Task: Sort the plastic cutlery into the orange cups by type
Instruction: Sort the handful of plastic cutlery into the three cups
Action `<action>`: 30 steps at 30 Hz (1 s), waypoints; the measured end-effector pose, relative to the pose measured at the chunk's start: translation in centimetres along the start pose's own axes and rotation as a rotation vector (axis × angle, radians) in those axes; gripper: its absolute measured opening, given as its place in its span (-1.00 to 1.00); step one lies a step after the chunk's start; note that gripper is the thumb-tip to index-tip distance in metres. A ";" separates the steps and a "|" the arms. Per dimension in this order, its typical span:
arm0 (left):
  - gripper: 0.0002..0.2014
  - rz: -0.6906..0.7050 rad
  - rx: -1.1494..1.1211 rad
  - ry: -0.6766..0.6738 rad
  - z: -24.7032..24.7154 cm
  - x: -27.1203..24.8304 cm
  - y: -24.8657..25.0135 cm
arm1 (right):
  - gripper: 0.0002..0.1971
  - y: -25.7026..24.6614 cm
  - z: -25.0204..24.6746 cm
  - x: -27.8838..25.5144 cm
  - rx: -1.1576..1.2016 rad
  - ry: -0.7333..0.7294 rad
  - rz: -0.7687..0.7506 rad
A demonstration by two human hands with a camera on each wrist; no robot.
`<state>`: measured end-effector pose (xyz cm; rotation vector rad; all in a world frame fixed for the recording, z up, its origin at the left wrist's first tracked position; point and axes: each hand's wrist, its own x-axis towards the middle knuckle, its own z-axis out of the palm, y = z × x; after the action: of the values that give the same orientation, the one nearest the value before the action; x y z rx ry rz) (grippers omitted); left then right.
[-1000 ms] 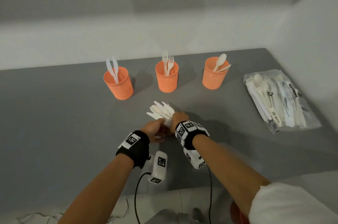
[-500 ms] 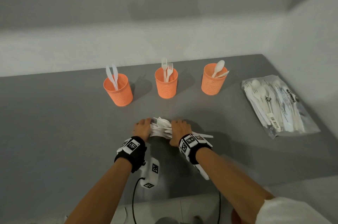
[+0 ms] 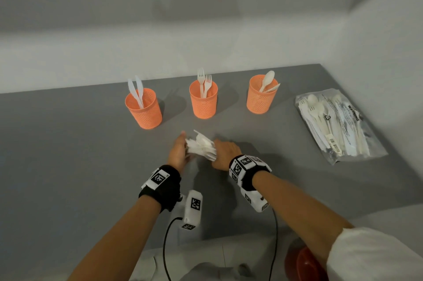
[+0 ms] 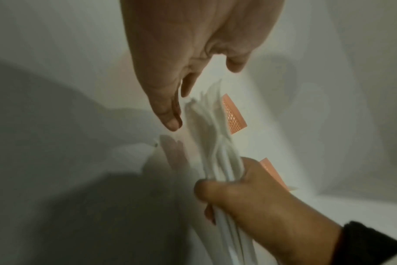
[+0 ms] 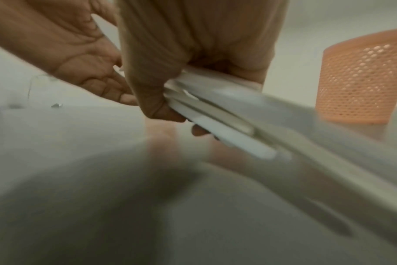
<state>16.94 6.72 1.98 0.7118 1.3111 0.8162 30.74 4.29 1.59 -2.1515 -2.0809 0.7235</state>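
Near the grey counter's (image 3: 68, 154) front edge, right hand (image 3: 225, 151) grips the white plastic cutlery bundle (image 3: 201, 146); left hand (image 3: 178, 152) open beside should pinch one piece cleanly

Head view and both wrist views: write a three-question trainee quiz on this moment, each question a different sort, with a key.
1. True or false: the right hand grips the cutlery bundle.
2. Which cup holds forks? A. left cup B. middle cup C. right cup
3. Fill in: the sealed bag lies to the ___ of the cups.

Key: 1 true; 2 B; 3 right
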 end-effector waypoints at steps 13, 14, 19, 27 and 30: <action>-0.44 -0.303 -0.131 -0.204 0.6 -3.1 -3.1 | -0.83 -3.8 -6.7 -1.0 1.130 0.397 -0.014; -0.45 -0.314 -0.146 -0.216 0.7 -3.3 -3.1 | -0.82 -4.2 -6.6 -1.4 1.151 0.404 -0.018; -0.41 -0.340 -0.214 -0.257 1.1 -3.9 -2.6 | -0.84 -5.3 -5.6 -2.6 1.249 0.447 -0.012; -0.59 -0.217 -0.269 -0.298 3.8 -4.1 0.7 | -0.73 -4.9 -4.1 -3.4 1.375 0.523 0.052; -0.61 -0.207 -0.279 -0.301 4.7 -3.9 1.1 | -0.69 -4.4 -4.5 -2.9 1.403 0.544 0.042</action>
<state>21.21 4.11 5.62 0.4474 0.9579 0.6774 28.39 3.11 7.98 -1.2846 -0.7383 0.9837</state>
